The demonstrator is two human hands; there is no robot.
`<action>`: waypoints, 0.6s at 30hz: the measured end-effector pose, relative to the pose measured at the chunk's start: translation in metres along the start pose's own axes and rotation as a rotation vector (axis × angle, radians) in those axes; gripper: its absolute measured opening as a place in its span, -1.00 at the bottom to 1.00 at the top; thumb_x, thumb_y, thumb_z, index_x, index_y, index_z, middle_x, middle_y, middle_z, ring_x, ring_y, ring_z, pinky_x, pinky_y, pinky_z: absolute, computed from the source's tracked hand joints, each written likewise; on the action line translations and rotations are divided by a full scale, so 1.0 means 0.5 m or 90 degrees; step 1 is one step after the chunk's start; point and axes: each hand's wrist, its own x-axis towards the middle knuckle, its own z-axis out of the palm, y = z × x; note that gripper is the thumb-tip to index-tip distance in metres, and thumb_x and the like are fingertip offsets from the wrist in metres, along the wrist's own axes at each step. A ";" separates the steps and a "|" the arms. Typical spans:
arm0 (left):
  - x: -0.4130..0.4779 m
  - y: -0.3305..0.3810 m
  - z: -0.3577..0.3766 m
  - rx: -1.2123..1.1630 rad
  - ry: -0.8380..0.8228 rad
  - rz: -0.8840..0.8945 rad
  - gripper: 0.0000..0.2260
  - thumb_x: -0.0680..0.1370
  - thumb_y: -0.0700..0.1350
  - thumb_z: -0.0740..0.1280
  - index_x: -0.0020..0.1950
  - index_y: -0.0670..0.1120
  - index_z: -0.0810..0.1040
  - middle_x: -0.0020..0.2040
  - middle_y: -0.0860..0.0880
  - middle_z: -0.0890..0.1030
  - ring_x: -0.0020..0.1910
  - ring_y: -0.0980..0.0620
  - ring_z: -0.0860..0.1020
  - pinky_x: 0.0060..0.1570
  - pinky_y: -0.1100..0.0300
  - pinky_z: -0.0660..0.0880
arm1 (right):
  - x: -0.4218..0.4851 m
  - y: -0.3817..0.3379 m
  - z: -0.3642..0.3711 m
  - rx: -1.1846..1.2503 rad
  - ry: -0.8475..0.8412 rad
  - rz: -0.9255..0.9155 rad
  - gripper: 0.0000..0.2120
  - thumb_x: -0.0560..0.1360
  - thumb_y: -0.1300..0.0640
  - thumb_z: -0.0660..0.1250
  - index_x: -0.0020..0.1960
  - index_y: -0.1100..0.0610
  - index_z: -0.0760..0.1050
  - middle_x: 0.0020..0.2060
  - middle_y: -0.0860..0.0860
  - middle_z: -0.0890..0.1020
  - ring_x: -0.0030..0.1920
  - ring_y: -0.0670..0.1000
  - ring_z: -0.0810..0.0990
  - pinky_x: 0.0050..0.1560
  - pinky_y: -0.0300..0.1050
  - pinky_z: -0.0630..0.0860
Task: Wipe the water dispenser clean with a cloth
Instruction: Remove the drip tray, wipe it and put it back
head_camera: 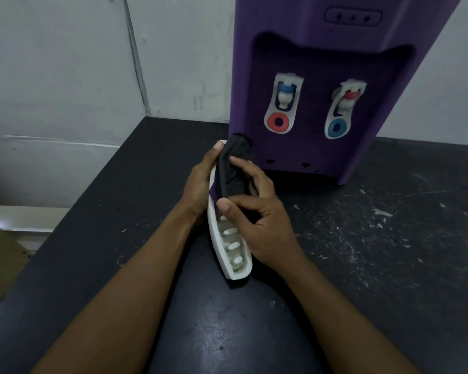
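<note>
Hands [200, 184] [257, 211] hold drip tray [229, 255] and dark cloth [231, 171] before dispenser [335, 63].

Dark countertop [389, 265] in front of you, matte black, far edge against pale wall [65, 76]. Surface scuffed: white flecks and scratches [381, 211] thickest on your right half; left half smoother, dull sheen close to you. Purple water dispenser [322, 90] stands upright on it at far edge, right of centre, front facing you. White drip tray [227, 247]: near end low over surface, contact unclear.
</note>
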 end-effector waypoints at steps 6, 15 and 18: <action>0.003 0.005 0.000 0.041 0.007 0.014 -0.27 0.34 0.25 0.57 0.30 -0.25 0.61 0.29 -0.39 0.56 0.36 -0.36 0.50 0.45 -0.25 0.36 | 0.014 0.002 -0.028 -0.143 0.085 -0.058 -0.91 0.50 0.05 0.53 -0.12 0.07 0.74 0.38 -0.07 0.50 0.46 0.06 0.36 0.48 0.00 0.32; -0.011 0.010 0.008 0.119 0.052 0.080 -0.74 0.66 -0.05 0.26 0.00 -0.19 0.64 -0.13 -0.19 0.64 -0.13 -0.08 0.63 -0.06 0.05 0.60 | 0.012 -0.006 -0.013 -0.231 0.105 -0.112 -0.80 0.62 0.08 0.37 -0.04 0.12 0.74 0.42 0.02 0.47 0.44 0.08 0.34 0.47 -0.08 0.30; -0.014 0.012 0.007 0.110 0.041 0.077 -0.74 0.66 -0.03 0.27 0.06 -0.20 0.64 -0.08 -0.20 0.66 -0.09 -0.09 0.65 -0.06 0.08 0.62 | 0.007 -0.003 -0.004 -0.185 0.062 -0.103 -0.79 0.64 0.08 0.34 0.05 0.11 0.74 0.48 0.00 0.41 0.50 0.07 0.28 0.52 0.00 0.24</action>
